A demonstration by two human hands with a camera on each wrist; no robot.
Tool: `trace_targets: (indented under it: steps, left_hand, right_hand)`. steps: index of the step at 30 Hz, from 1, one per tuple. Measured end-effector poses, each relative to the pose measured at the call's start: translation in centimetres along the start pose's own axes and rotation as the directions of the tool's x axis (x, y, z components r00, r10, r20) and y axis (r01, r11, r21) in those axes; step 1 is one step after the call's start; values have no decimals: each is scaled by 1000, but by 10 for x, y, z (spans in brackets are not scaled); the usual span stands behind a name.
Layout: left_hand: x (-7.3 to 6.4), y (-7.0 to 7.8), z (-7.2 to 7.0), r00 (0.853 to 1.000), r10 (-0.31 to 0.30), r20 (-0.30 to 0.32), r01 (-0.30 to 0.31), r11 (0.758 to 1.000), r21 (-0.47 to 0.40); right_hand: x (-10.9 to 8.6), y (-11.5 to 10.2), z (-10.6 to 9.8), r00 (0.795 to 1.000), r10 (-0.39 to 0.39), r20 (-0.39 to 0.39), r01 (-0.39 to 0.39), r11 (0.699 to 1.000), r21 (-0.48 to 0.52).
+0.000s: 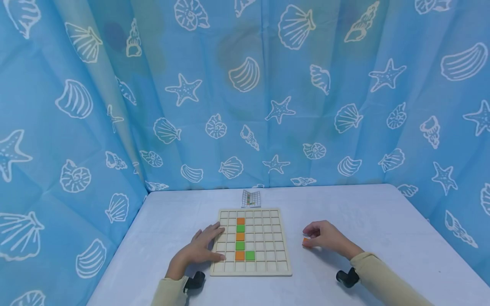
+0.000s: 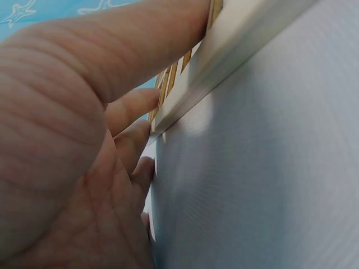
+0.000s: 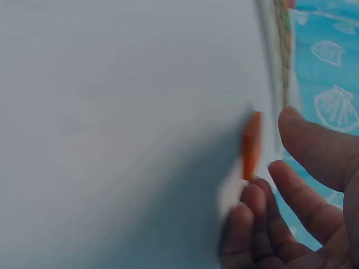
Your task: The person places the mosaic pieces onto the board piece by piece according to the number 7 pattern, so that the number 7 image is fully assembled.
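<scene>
A pale wooden grid board (image 1: 266, 272) lies flat on the table. My left hand (image 1: 197, 250) rests along its left side, fingers spread, with thumb and fingertips over the border. Orange and green square tiles alternate down one column of the board, and a green tile (image 1: 250, 255) sits right of the lowest orange tile (image 1: 239, 256). To the right of the board, my right hand (image 1: 330, 237) is at a loose orange tile (image 3: 252, 145) low over the tabletop. In the right wrist view thumb and index finger stand apart beside this tile, the other fingers curled near its lower end.
Behind the board stands a small folded card (image 1: 251, 199) printed with a grid and coloured squares. A white cloth covers the table (image 1: 383, 212). Blue curtains (image 1: 214, 97) with white shells and starfish enclose the back and sides. Black wrist-worn devices (image 1: 347, 278) sit at both cuffs.
</scene>
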State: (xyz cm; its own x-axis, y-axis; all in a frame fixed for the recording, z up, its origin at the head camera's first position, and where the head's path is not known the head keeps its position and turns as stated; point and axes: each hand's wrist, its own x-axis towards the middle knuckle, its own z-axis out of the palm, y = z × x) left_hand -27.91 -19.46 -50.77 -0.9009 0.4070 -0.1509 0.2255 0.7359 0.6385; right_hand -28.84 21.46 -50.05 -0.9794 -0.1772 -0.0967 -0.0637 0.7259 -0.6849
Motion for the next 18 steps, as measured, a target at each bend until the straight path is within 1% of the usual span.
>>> trace_targets:
  steps: [4,8,11,13,15,18]
  left_hand:
    - [-1,2,0,1000,2,-9,-2,1000,-5]
    - [-2,2,0,1000,2,-13,-2,1000,-1]
    - [-2,3,1,1000,4,-12,-4,1000,6]
    - [-2,3,1,1000,2,-6,-2,1000,8]
    - [-1,3,1,1000,-1,-2,1,1000,9]
    - [0,2,0,1000,-7,-2,7,1000,11]
  right_hand:
    - [-4,-3,9,1000,-6,-10,5,995,-95]
    - [-8,-11,13,999,14,-31,-20,983,-182]
    - [-9,-14,13,998,34,-44,-42,979,-198]
    - [-9,-15,13,999,35,-40,-42,980,-194]
    - [-7,-16,14,1000,22,-20,-25,982,-188]
    - [0,-21,13,1000,-21,-4,20,985,-173]
